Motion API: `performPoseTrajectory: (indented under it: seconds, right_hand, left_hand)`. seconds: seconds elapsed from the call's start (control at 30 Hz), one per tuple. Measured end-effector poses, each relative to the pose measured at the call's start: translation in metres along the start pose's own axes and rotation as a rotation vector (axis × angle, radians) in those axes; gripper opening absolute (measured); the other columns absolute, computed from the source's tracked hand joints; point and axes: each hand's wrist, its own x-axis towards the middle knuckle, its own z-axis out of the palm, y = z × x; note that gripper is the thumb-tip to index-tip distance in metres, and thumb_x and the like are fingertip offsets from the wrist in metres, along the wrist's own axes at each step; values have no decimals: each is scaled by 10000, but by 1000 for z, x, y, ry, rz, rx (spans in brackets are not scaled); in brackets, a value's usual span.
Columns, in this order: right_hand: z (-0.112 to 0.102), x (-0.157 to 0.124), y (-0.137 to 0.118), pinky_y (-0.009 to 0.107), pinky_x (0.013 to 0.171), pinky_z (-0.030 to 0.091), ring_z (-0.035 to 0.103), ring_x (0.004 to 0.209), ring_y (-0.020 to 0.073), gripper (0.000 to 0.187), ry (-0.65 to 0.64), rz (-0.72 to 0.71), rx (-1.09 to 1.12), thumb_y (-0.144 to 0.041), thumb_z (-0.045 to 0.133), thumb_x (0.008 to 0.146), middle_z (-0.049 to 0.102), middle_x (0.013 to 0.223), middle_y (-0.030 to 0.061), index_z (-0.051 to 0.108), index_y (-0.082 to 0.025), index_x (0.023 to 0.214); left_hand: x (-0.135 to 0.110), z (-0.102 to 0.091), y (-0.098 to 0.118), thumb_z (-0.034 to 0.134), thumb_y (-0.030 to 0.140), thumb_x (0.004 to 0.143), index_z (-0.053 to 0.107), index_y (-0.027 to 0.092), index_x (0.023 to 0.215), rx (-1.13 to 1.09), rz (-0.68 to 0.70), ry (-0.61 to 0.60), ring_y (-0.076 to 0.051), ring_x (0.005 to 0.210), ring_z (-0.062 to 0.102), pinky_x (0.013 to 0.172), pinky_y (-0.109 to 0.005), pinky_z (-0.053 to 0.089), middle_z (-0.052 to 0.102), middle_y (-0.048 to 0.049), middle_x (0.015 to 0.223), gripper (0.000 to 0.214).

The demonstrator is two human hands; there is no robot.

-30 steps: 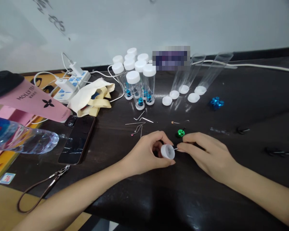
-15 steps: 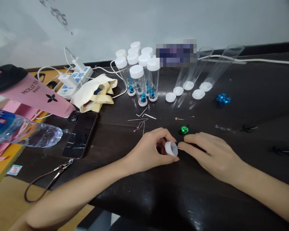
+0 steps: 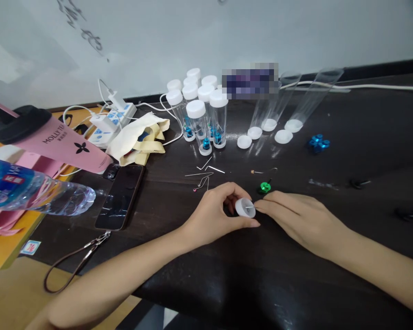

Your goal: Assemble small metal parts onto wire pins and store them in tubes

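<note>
My left hand (image 3: 215,213) curls its thumb and fingers around a white round cap (image 3: 241,207), whose open side faces right. Close by on the right, my right hand (image 3: 304,220) has its fingers pinched together at the cap's mouth. A thin metal piece (image 3: 249,207) runs from those fingertips into the cap; its full shape is hidden. Just beyond the right fingers lies a green spool-like part (image 3: 265,187) with a dark stem. Behind it is a thin wire (image 3: 264,172) with a brownish end. Several bent metal pins (image 3: 206,173) lie beyond the left hand.
Clear tubes with white lids (image 3: 196,110) stand at the back, some holding blue parts. Open tubes (image 3: 308,98) and loose white caps (image 3: 283,136) lie to their right, near blue parts (image 3: 319,143). Leftward are a phone (image 3: 120,197), water bottle (image 3: 37,188) and pink cup (image 3: 67,137).
The metal piece in my right fingers has gone further into the cap, and those fingers are closer together. The whole view has shifted slightly, with things now lower and the left-side things further right.
</note>
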Motion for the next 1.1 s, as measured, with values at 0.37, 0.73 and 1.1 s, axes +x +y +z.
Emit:
performPoseTrajectory:
  seconds: [0.37, 0.73, 1.1]
  right_hand:
    - [-10, 8, -4, 259, 554, 513, 675, 679, 161, 136, 229, 210, 240, -135, 535, 932, 682, 808, 18, 629, -232, 920]
    - [-1, -3, 5, 292, 484, 428, 532, 503, 125, 19, 524, 589, 553, -227, 553, 956, 604, 712, -12, 551, -236, 939]
    - [-3, 0, 4, 260, 505, 406, 519, 495, 97, 44, 471, 581, 520, -239, 563, 957, 579, 660, -36, 564, -218, 918]
  left_hand:
    - [-2, 2, 0, 784, 369, 720, 639, 221, 961, 232, 150, -85, -197, 929, 556, 828, -340, 454, 643, -34, 997, 318]
    - [15, 7, -5, 602, 242, 885, 638, 201, 1052, 190, 187, 140, -164, 883, 587, 834, -336, 493, 620, -52, 1038, 175]
    - [48, 23, -7, 672, 102, 793, 667, 190, 873, 137, 251, 109, -180, 895, 624, 857, -353, 493, 708, -32, 941, 119]
